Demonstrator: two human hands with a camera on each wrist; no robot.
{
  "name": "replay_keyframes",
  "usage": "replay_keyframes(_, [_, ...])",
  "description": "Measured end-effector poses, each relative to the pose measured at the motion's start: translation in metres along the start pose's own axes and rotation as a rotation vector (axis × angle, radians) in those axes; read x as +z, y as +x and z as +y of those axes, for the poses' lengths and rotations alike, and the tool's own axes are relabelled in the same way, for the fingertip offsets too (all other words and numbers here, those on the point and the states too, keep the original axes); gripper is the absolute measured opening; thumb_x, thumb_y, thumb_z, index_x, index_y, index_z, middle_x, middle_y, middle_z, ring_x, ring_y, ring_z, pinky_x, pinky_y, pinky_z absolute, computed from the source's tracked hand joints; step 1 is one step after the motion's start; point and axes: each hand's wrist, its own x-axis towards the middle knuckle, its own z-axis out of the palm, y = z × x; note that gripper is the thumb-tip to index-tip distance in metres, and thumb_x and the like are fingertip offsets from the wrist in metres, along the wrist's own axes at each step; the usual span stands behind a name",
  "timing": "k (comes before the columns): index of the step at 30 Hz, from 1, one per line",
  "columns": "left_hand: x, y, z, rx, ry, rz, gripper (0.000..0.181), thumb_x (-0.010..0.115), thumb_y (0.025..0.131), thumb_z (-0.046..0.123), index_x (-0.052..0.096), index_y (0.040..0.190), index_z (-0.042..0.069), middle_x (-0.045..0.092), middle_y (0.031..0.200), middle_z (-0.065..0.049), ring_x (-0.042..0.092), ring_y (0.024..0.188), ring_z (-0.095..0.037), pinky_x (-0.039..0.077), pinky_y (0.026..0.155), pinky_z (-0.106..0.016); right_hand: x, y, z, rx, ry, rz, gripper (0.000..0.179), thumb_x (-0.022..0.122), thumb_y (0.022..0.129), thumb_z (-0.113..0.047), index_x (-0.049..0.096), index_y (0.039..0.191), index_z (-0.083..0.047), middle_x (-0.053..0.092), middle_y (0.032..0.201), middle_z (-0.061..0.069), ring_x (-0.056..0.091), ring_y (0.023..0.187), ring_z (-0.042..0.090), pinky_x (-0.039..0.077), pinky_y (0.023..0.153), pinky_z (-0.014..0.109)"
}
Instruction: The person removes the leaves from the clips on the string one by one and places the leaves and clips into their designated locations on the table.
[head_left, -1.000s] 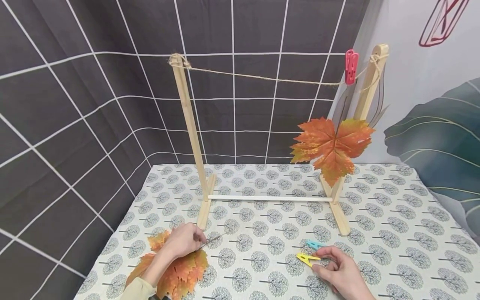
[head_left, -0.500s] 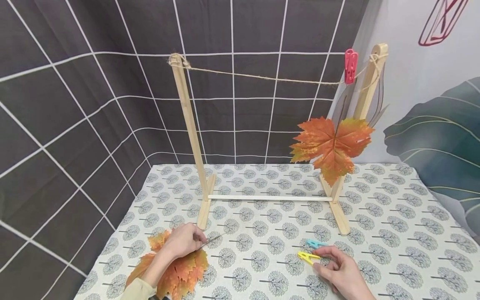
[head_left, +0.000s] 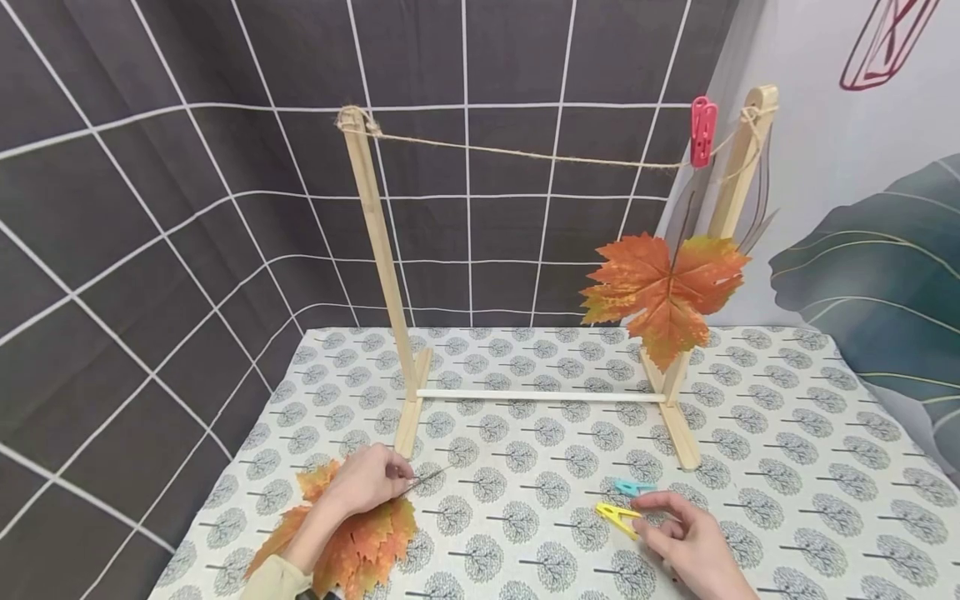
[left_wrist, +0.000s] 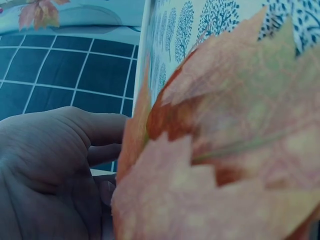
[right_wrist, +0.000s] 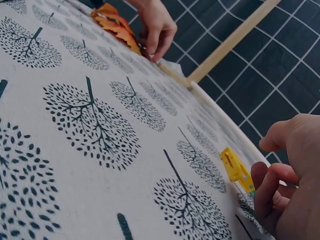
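My left hand (head_left: 371, 482) is low at the table's left and pinches the thin stem (head_left: 431, 477) of an orange artificial maple leaf (head_left: 367, 546). Several such leaves overlap under that wrist, and they fill much of the left wrist view. My right hand (head_left: 686, 537) is at the front right with fingers bent and thumb and index finger apart. Its thumb tip is right at the end of a yellow clothespin (head_left: 617, 518) lying on the cloth. Just behind that lies a blue clothespin (head_left: 632, 487), mostly hidden in the right wrist view.
A wooden stand (head_left: 386, 275) with a sagging twine line (head_left: 525, 153) rises at the back of the table. At the line's right end a pink clothespin (head_left: 702, 133) holds a hanging maple leaf (head_left: 663, 292). A white crossbar (head_left: 540, 396) joins the two posts low down.
The yellow clothespin has turned slightly at my right fingertips, and the right hand has shifted a little rightward. My left hand has stayed at the stem.
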Motion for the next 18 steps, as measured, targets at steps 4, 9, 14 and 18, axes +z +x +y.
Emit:
replay_keyframes(4, [-0.001,0.001,0.001,0.028,-0.009,0.003,0.015,0.075,0.081,0.005,0.076,0.095,0.006,0.063,0.072,0.004,0.052,0.054,-0.012,0.042,0.047,-0.024,-0.003,0.0,-0.003,0.015,0.04,-0.017,0.038,0.075,0.086,-0.011,0.063,0.121,-0.002,0.054,0.062,0.005,0.044,0.045,0.011,0.038,0.04,0.022])
replay_keyframes(9, [-0.004,0.003,0.008,0.077,-0.009,0.038,0.012,0.073,0.083,0.005,0.076,0.095,0.006,0.063,0.074,0.005,0.052,0.054,-0.011,0.043,0.047,-0.025,-0.009,0.002,-0.004,-0.101,0.02,-0.013,0.027,0.074,0.088,-0.011,0.066,0.112,-0.001,0.061,0.066,0.007,0.048,0.05,0.011,0.04,0.041,0.024])
replay_keyframes(14, [-0.006,0.006,0.02,0.133,-0.017,0.062,0.01,0.073,0.085,0.006,0.076,0.094,0.005,0.062,0.073,0.007,0.05,0.051,-0.009,0.042,0.043,-0.023,-0.016,0.005,-0.01,-0.253,-0.007,-0.023,0.016,0.073,0.089,-0.007,0.068,0.103,-0.001,0.067,0.074,0.008,0.055,0.055,0.015,0.044,0.043,0.026])
replay_keyframes(18, [-0.006,0.008,0.028,0.181,-0.037,0.083,0.01,0.072,0.086,0.005,0.076,0.095,0.004,0.062,0.072,0.008,0.051,0.055,-0.008,0.044,0.046,-0.023,-0.024,0.008,-0.014,-0.334,0.004,-0.086,0.014,0.068,0.092,-0.005,0.066,0.104,0.001,0.071,0.087,0.008,0.061,0.063,0.019,0.049,0.045,0.028])
